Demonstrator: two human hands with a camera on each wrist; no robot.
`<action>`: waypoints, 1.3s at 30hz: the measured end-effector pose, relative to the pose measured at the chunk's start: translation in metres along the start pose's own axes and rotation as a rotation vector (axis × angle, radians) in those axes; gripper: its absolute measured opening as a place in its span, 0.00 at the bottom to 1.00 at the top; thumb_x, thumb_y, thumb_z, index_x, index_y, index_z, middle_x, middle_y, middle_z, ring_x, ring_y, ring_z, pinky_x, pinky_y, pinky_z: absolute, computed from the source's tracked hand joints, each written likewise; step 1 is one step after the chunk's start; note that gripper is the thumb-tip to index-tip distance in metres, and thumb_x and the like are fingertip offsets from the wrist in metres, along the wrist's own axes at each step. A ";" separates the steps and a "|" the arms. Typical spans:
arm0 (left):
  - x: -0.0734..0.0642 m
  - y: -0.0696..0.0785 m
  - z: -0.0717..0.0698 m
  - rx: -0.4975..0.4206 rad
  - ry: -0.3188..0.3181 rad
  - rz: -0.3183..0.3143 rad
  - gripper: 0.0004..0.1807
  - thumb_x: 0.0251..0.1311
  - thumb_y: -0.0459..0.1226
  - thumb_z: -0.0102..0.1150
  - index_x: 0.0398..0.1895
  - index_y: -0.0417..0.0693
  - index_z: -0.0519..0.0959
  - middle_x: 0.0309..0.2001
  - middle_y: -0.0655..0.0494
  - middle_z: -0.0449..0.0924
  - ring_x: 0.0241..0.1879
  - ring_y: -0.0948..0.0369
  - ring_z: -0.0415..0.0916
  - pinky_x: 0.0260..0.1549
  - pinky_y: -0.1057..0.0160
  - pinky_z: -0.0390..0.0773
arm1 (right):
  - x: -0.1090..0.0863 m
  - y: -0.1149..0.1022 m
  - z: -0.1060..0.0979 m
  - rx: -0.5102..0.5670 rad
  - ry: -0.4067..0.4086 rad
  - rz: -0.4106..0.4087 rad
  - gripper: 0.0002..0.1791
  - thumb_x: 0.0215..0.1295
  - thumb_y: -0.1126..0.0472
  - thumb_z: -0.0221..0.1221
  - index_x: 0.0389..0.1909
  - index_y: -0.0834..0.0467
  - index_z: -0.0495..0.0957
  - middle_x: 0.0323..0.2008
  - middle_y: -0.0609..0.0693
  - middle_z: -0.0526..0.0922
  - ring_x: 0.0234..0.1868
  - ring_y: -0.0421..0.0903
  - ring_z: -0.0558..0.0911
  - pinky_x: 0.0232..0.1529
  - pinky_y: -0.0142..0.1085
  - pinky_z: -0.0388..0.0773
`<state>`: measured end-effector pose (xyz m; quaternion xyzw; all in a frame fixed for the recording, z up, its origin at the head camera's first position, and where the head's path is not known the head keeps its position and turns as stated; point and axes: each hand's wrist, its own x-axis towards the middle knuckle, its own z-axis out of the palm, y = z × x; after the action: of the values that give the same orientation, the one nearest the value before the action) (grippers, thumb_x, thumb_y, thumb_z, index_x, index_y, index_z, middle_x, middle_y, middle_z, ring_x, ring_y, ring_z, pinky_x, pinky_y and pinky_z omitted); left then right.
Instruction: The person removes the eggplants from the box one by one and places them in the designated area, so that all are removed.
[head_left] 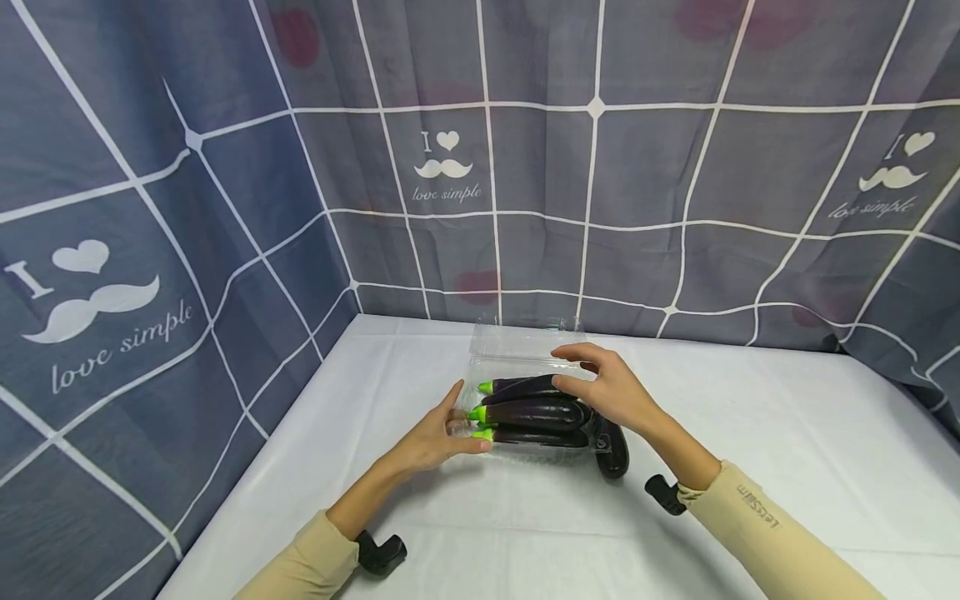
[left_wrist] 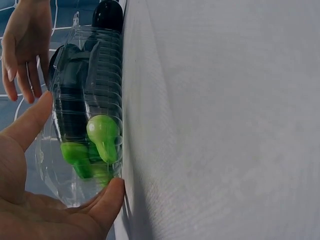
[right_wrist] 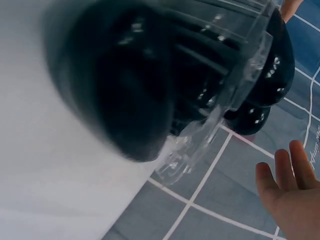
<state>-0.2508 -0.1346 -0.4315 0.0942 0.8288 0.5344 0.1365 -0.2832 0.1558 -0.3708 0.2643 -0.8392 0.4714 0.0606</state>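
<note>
A clear plastic clamshell box [head_left: 498,454] lies on the white table with its lid [head_left: 510,340] folded back. Several dark purple eggplants [head_left: 528,412] with green stems lie in it, stems to the left. Another eggplant [head_left: 613,450] lies outside, against the box's right end; the right wrist view shows it close up and blurred. My left hand [head_left: 427,437] touches the box's left end, thumb and fingers spread about that end. Above the back right of the box hovers my right hand [head_left: 607,387], fingers apart and holding nothing; the right wrist view shows its fingers [right_wrist: 282,170] away from the eggplants.
Dark grey-blue curtains [head_left: 540,167] with white grid lines stand behind the table and at both sides. White cloth covers the table [head_left: 750,408]. Black devices [head_left: 382,556] are worn on both wrists, below the beige sleeves.
</note>
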 end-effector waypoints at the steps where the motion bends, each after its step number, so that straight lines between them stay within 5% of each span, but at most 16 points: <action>1: 0.000 0.000 0.000 -0.001 0.002 0.001 0.63 0.52 0.46 0.75 0.81 0.52 0.38 0.68 0.36 0.64 0.68 0.42 0.62 0.55 0.40 0.71 | 0.003 -0.001 0.002 -0.002 -0.007 -0.004 0.21 0.64 0.60 0.65 0.57 0.63 0.79 0.55 0.58 0.80 0.60 0.56 0.75 0.65 0.53 0.64; 11: -0.001 -0.001 0.001 -0.027 -0.002 -0.012 0.63 0.52 0.45 0.76 0.81 0.51 0.38 0.67 0.36 0.65 0.67 0.42 0.63 0.53 0.41 0.73 | 0.022 -0.006 0.027 -0.095 -0.034 -0.078 0.19 0.62 0.60 0.66 0.54 0.58 0.82 0.55 0.53 0.81 0.60 0.53 0.75 0.59 0.53 0.69; 23: -0.001 0.000 0.001 -0.031 -0.017 -0.002 0.62 0.53 0.45 0.75 0.81 0.53 0.38 0.68 0.35 0.63 0.68 0.40 0.60 0.55 0.38 0.70 | 0.023 0.010 0.038 -0.097 -0.185 -0.008 0.24 0.64 0.57 0.63 0.61 0.60 0.77 0.59 0.55 0.78 0.65 0.56 0.71 0.62 0.56 0.66; 32: 0.001 0.000 0.000 -0.018 -0.011 0.010 0.62 0.53 0.45 0.75 0.81 0.51 0.39 0.67 0.36 0.64 0.68 0.41 0.60 0.56 0.38 0.69 | 0.022 0.011 0.042 -0.139 -0.204 -0.024 0.24 0.66 0.56 0.62 0.61 0.59 0.77 0.60 0.54 0.78 0.64 0.54 0.72 0.63 0.52 0.66; 39: 0.002 -0.001 -0.001 -0.014 -0.018 0.022 0.63 0.53 0.45 0.75 0.80 0.50 0.38 0.67 0.35 0.64 0.68 0.40 0.60 0.56 0.37 0.68 | 0.021 0.016 0.039 -0.073 -0.194 -0.005 0.21 0.69 0.59 0.59 0.61 0.61 0.77 0.60 0.56 0.78 0.64 0.56 0.72 0.63 0.54 0.66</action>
<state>-0.2525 -0.1352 -0.4323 0.1069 0.8227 0.5409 0.1387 -0.3038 0.1220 -0.3969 0.3086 -0.8571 0.4125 -0.0100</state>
